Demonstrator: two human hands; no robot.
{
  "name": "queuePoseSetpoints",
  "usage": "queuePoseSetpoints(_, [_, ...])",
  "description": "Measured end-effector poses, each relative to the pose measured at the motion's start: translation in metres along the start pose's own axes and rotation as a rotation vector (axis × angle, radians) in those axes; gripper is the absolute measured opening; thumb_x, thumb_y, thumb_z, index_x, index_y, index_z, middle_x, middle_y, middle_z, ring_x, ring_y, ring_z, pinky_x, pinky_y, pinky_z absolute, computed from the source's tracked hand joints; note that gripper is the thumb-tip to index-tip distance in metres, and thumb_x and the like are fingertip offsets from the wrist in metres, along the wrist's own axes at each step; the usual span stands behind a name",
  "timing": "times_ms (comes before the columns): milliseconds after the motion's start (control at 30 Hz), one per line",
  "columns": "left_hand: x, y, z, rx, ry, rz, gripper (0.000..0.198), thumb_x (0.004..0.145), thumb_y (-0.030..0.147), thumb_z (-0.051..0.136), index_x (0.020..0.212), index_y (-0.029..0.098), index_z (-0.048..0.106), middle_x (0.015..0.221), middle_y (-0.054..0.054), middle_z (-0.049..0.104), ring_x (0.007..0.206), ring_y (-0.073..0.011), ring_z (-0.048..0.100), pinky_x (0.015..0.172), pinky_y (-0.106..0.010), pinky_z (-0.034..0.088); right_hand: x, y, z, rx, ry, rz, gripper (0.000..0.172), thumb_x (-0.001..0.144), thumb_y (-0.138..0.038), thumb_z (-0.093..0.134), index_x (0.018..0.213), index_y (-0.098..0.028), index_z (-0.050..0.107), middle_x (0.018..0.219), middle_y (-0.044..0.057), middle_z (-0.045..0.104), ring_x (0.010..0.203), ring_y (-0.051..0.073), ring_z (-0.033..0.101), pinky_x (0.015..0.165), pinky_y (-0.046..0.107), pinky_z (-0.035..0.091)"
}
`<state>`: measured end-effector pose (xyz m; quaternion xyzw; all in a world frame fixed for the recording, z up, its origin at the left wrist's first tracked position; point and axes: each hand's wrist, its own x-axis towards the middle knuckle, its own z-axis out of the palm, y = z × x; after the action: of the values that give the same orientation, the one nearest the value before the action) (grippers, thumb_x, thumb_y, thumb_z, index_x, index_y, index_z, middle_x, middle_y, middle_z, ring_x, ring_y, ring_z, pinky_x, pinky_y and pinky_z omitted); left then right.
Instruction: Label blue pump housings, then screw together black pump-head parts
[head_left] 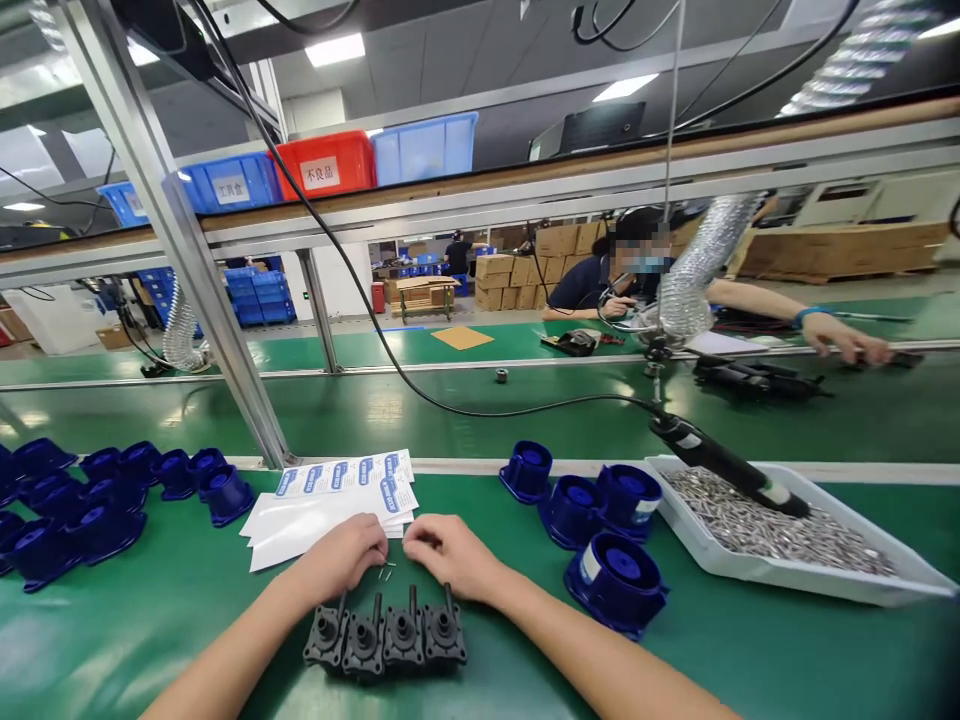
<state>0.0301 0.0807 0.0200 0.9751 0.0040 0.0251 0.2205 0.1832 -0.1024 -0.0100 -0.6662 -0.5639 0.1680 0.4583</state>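
Four black molded parts (384,640) with upright stubs stand side by side on the green table (517,650), close in front of me. Behind their left end is my left hand (346,552), its fingers curled together; what they hold, if anything, is too small to name. A few small screws (385,572) lie on the table beside its fingertips. My right hand (454,556) rests behind the right end of the black parts, fingers curled, and whatever may be between them is hidden. White sheets with blue labels (322,505) lie just beyond my left hand.
Blue round housings (615,580) stand at the right, more (82,520) at the left. A white tray of screws (675,520) is at far right, under a hanging black screwdriver (724,465). A metal post (225,330) rises at left. Across the bench, a person (592,285) reaches out an arm.
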Motion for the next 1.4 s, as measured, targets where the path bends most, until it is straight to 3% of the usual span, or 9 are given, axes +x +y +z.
queuePoseSetpoints(133, [-0.006, -0.001, -0.005, 0.005, 0.039, -0.021, 0.02, 0.099, 0.019, 0.045, 0.087, 0.021, 0.06, 0.093, -0.007, 0.068, 0.088, -0.0249, 0.062, 0.082, -0.035, 0.05, -0.044, -0.003, -0.012, 0.112, 0.183, 0.086, 0.027, 0.106, -0.038, 0.051, 0.095, -0.019, 0.067, 0.084, 0.004, 0.067, 0.063, 0.016, 0.06, 0.058, 0.027, 0.049])
queuePoseSetpoints(267, [-0.017, 0.009, -0.029, -0.036, 0.13, -0.037, 0.023, 0.104, 0.024, 0.041, 0.091, 0.021, 0.06, 0.092, -0.006, 0.071, 0.085, -0.0242, 0.064, 0.08, -0.035, 0.051, -0.082, -0.015, -0.018, 0.15, 0.266, -0.034, 0.024, 0.103, -0.039, 0.063, 0.089, -0.021, 0.072, 0.094, 0.007, 0.067, 0.081, 0.02, 0.064, 0.069, 0.03, 0.05])
queuePoseSetpoints(367, [-0.026, 0.035, -0.043, -0.07, 0.189, -0.022, 0.023, 0.106, 0.03, 0.046, 0.094, 0.022, 0.063, 0.096, -0.006, 0.074, 0.089, -0.0234, 0.067, 0.082, -0.034, 0.053, -0.09, -0.021, -0.019, 0.149, 0.245, -0.125, 0.017, 0.103, -0.03, 0.066, 0.092, -0.023, 0.077, 0.097, 0.007, 0.068, 0.079, 0.018, 0.063, 0.065, 0.028, 0.047])
queuePoseSetpoints(500, [-0.037, 0.076, -0.032, -0.088, 0.26, 0.023, 0.014, 0.102, 0.026, 0.057, 0.107, 0.024, 0.071, 0.098, -0.004, 0.078, 0.089, -0.0223, 0.072, 0.083, -0.033, 0.057, -0.087, -0.023, -0.02, 0.119, 0.246, -0.226, 0.014, 0.103, -0.023, 0.065, 0.095, -0.022, 0.077, 0.097, 0.006, 0.068, 0.084, 0.018, 0.064, 0.074, 0.029, 0.051])
queuePoseSetpoints(567, [-0.04, 0.089, -0.018, -0.051, 0.267, 0.049, 0.024, 0.099, 0.018, 0.057, 0.117, 0.025, 0.072, 0.099, -0.004, 0.08, 0.092, -0.0233, 0.075, 0.085, -0.035, 0.058, -0.086, -0.022, -0.021, 0.105, 0.25, -0.26, 0.014, 0.104, -0.022, 0.065, 0.097, -0.023, 0.077, 0.098, 0.006, 0.068, 0.087, 0.018, 0.065, 0.078, 0.03, 0.052])
queuePoseSetpoints(733, [-0.034, 0.1, -0.001, 0.054, 0.219, -0.022, 0.037, 0.097, 0.014, 0.055, 0.127, 0.025, 0.073, 0.101, -0.008, 0.081, 0.096, -0.0278, 0.076, 0.086, -0.038, 0.059, -0.087, -0.023, -0.021, 0.063, 0.224, -0.262, 0.016, 0.105, -0.028, 0.066, 0.096, -0.023, 0.078, 0.099, 0.006, 0.068, 0.086, 0.018, 0.065, 0.078, 0.029, 0.055])
queuePoseSetpoints(900, [-0.021, 0.112, -0.015, -0.007, 0.102, -0.144, 0.044, 0.089, 0.012, 0.061, 0.128, 0.027, 0.074, 0.099, -0.002, 0.084, 0.101, -0.0286, 0.078, 0.093, -0.038, 0.058, -0.087, -0.023, -0.021, -0.02, 0.233, -0.273, 0.02, 0.108, -0.032, 0.062, 0.098, -0.023, 0.077, 0.096, 0.007, 0.069, 0.085, 0.02, 0.067, 0.077, 0.03, 0.056])
queuePoseSetpoints(1100, [-0.01, 0.129, -0.025, 0.004, -0.02, -0.198, 0.051, 0.082, 0.002, 0.061, 0.127, 0.022, 0.075, 0.092, 0.001, 0.085, 0.091, -0.0256, 0.079, 0.086, -0.032, 0.056, -0.088, -0.023, -0.025, -0.273, 0.222, -0.39, 0.024, 0.112, -0.026, 0.05, 0.104, -0.022, 0.072, 0.097, 0.008, 0.074, 0.082, 0.019, 0.069, 0.066, 0.028, 0.051])
queuePoseSetpoints(1400, [-0.008, 0.137, -0.026, 0.091, -0.094, -0.211, 0.039, 0.085, 0.007, 0.062, 0.114, 0.023, 0.082, 0.093, -0.004, 0.086, 0.095, -0.0314, 0.079, 0.084, -0.037, 0.054, -0.088, -0.047, -0.047, -0.579, 0.109, -0.598, 0.022, 0.106, -0.022, 0.052, 0.111, -0.021, 0.074, 0.097, 0.01, 0.078, 0.071, 0.019, 0.068, 0.057, 0.031, 0.045])
